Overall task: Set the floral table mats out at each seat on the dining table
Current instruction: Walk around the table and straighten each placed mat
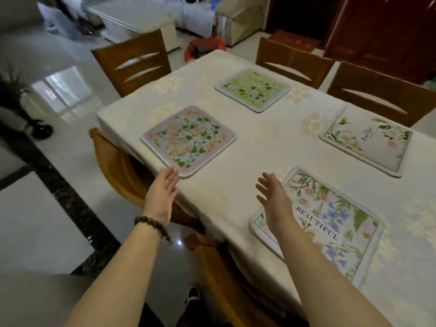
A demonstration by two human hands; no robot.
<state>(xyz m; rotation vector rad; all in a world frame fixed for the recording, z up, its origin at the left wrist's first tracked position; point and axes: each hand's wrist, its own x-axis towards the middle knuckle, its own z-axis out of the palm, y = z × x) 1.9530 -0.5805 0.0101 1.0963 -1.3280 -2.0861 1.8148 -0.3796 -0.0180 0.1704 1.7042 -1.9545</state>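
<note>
Four flowery mats lie on the surface (pixel 259 147): a pink one (pixel 188 140), a green one (pixel 253 88), a white one (pixel 365 140) and a blue-flower one (pixel 330 223). Five wooden chairs are around it. Two empty hands are out.

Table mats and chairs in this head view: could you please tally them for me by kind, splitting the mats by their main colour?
Pink mat: 1
Green mat: 1
White mat with script: 1
White mat reading BEAUTIFUL: 1
Wooden chairs: 5, three across the table and two on the near side
Total: 4 mats and 5 chairs, 9 things.
</note>
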